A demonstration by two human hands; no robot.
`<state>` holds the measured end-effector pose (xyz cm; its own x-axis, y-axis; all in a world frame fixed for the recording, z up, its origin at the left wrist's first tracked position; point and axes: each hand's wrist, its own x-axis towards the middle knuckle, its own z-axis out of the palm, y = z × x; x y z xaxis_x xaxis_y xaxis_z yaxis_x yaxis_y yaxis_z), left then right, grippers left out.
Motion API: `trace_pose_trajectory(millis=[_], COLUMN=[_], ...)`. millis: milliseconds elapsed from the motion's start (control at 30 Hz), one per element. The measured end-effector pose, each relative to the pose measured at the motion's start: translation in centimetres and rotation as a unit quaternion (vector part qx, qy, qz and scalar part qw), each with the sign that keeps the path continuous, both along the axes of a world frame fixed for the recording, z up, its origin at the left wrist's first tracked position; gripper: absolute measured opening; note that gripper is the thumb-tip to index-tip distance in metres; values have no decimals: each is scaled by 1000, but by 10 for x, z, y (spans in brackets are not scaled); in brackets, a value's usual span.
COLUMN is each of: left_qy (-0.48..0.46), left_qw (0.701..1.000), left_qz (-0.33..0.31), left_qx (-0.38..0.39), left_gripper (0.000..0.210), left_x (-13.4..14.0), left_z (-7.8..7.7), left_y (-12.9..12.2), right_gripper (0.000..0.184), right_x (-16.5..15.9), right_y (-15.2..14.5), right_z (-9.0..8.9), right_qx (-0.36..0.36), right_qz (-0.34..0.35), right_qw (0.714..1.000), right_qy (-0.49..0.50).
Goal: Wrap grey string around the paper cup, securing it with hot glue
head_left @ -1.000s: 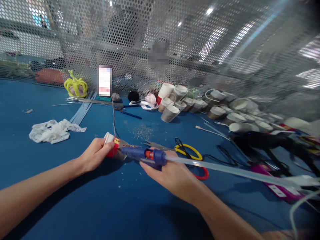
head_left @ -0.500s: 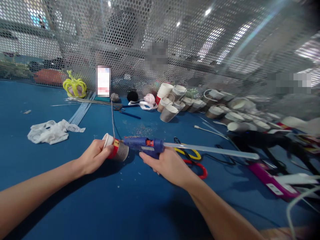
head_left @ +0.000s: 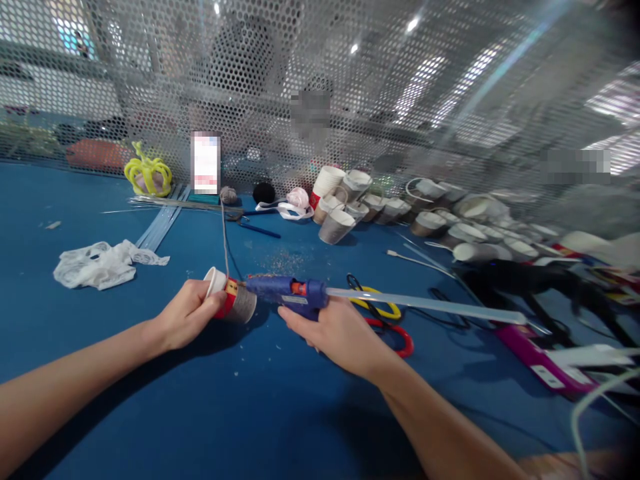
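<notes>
My left hand (head_left: 187,312) grips a paper cup (head_left: 244,305) tipped on its side, its white rim towards the left. Grey yarn covers the cup's base end, and a red printed band shows beside my thumb. From the cup a strand of grey yarn (head_left: 225,233) runs back to a small grey yarn ball (head_left: 229,195). My right hand (head_left: 340,330) is wrapped around a blue hot glue gun (head_left: 285,291), whose nozzle meets or nearly meets the cup's yarn edge. A long clear glue stick (head_left: 425,303) juts out of the gun's rear.
Scissors with yellow and red handles (head_left: 400,339) lie just beyond my right wrist. Many paper cups (head_left: 336,227) line the back right. A purple power strip (head_left: 543,363) with cables sits right. Crumpled white plastic (head_left: 100,263), glue sticks (head_left: 163,223) and a phone (head_left: 205,162) are left.
The glue stick's rear end has shifted slightly to the right. Both hands, the cup and the glue gun keep almost the same position.
</notes>
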<state>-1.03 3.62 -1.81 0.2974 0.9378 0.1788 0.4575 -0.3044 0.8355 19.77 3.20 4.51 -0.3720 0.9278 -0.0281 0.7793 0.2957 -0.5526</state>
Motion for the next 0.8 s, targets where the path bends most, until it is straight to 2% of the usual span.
trace_pose_trajectory(millis=[200,333,600,800], left_qy=[-24,-90,-136,-129], left_qw=[998,989,981,981], left_qz=[29,17,28,24], left_qx=[-53,-113,-136,-143], left_gripper=[34,34,30,31], left_x=[-1,0,4,3], left_z=[0,2,5,3], left_y=[2,2,1,2], right_gripper=[16,14,14,12], right_x=[3,2,2,1], right_y=[-2,-5,-12,-8], right_z=[-2,-3,-10,-4], right_qx=[58,54,96,63], right_qz=[44,57,84,71], right_qw=[997,997,992,995], right_qy=[-8,-9,-8,0])
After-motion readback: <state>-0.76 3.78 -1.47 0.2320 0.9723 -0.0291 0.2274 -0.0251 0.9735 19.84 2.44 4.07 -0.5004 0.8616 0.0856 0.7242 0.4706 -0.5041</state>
